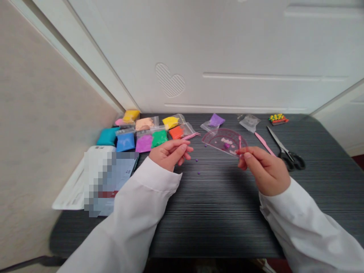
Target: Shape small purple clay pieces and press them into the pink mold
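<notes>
My left hand (172, 153) hovers over the middle of the table, thumb and fingers pinched together; anything between them is too small or hidden to make out. My right hand (264, 168) is closed in a pinch at the right corner of a clear pink protractor (212, 139). From its fingertips a thin pink clay tool (240, 141) points away from me, its other end hidden. A purple clay lump (226, 145) and pale pink bits show on the protractor. Small purple clay crumbs (196, 160) lie on the table between my hands.
Bagged clay stands at the back left, including blue (125, 142), green (159, 138) and orange (176, 132). A purple clay bag (217, 120), a pink clay knife (264, 143), black-handled scissors (297, 161) and push pins (278, 119) lie right. A tablet (122, 170) lies left.
</notes>
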{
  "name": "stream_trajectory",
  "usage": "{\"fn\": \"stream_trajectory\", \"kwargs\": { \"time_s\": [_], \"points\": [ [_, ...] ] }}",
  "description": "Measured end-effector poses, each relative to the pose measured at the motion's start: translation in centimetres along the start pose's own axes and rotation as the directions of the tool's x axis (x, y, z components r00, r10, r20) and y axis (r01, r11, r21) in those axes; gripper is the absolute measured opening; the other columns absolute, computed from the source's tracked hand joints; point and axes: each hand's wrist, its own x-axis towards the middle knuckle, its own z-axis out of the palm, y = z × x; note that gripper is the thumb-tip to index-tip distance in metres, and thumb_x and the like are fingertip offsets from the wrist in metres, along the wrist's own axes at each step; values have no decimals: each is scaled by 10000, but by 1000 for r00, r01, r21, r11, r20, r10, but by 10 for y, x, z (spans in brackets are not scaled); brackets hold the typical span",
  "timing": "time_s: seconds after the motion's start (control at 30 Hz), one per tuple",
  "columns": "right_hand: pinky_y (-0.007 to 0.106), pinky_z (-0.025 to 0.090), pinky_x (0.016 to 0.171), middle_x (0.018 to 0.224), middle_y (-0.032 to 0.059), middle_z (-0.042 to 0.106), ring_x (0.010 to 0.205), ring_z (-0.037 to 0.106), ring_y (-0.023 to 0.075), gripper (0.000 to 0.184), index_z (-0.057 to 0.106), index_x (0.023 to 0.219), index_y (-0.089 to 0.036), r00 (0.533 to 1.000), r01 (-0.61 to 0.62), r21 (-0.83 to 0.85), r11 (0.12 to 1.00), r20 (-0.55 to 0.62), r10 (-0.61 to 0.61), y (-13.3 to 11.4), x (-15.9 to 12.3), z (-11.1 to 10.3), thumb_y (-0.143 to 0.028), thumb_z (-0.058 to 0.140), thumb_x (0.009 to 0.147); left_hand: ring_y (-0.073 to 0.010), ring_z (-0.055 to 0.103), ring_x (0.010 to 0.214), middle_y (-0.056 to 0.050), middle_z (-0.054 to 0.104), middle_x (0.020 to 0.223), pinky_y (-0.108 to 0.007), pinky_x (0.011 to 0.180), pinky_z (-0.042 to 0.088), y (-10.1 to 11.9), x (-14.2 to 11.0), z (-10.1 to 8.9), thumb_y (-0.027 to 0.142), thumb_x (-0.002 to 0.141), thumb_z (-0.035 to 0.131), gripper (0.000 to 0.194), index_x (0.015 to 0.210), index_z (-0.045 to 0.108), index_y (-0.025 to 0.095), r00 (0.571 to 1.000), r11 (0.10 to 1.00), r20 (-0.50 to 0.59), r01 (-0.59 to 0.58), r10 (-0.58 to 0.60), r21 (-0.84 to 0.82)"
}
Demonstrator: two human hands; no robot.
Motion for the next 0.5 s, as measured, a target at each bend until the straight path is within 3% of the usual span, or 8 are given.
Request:
{"fn": "stream_trajectory", "kwargs": {
  "time_s": [0.13,0.23,0.33,0.4,0.5],
  "points": [
    [263,432,615,636,12,583,598,541,116,263,567,1004,-183,945,29,-92,995,-322,-57,10,6,-14,-266,433,794,-127,593,590,-86,633,788,-179,398,395,-9,1,2,272,685,570,250,864,577,97,996,1000,84,-16,17,-4],
    [255,443,544,699,32,616,592,562,125,254,599,973,-182,886,8,-220,975,-451,-109,21,-4,-28,-268,493,759,-136,603,615,-85,642,793,-180,406,411,-12,0,5,249,694,554,265,915,533,103,993,1000,117,-13,16,-21],
    [245,456,593,782,26,640,674,587,135,220,613,933,-206,880,54,-452,890,-401,-256,38,-26,-43,-233,530,731,-139,609,612,-73,656,752,-171,400,407,-12,-2,8,227,678,570,202,837,513,116,993,999,120,-4,9,-47],
    [239,462,664,861,30,638,734,592,135,240,596,961,-199,899,153,-565,811,-262,-352,52,-43,-50,-206,527,731,-132,607,593,-62,661,716,-167,405,405,-11,-3,9,217,660,587,159,769,518,123,992,999,124,3,3,-47],
    [246,461,750,940,44,619,815,585,143,284,558,1017,-185,922,275,-613,741,-50,-384,75,-61,-55,-193,519,737,-98,575,515,-24,647,605,-164,427,407,-9,-4,10,210,616,628,135,696,557,127,995,1000,103,-1,-2,28]
  ]
}}
